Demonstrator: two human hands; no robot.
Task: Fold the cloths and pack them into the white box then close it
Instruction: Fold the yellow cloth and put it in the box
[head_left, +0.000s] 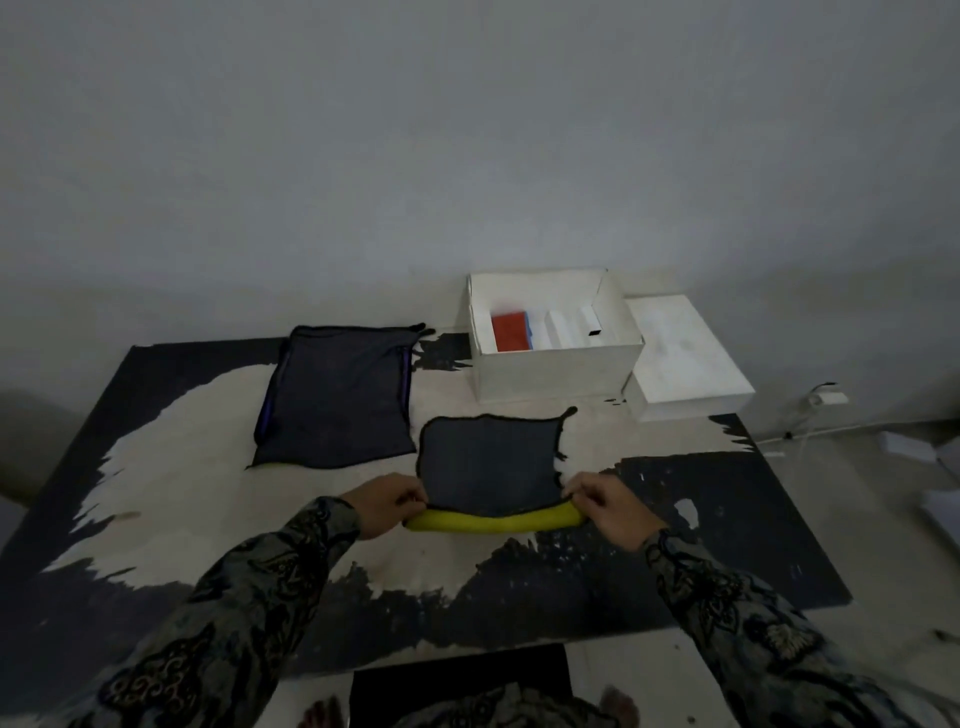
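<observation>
A dark grey cloth (488, 462) with a black hem and a yellow underside lies on the mat in front of me. Its near edge is rolled up, showing a yellow strip (493, 521). My left hand (387, 501) pinches the near left corner and my right hand (608, 504) pinches the near right corner. A second dark cloth (335, 397) with purple edging lies flat to the left, farther back. The open white box (558, 371) stands behind them, with a folded red cloth (510, 332) and a blue one under it inside.
The white box lid (685, 358) lies to the right of the box. A black and cream patterned mat (208, 467) covers the floor. A white cable and plug (826, 400) run along the wall at right. My feet show at the bottom edge.
</observation>
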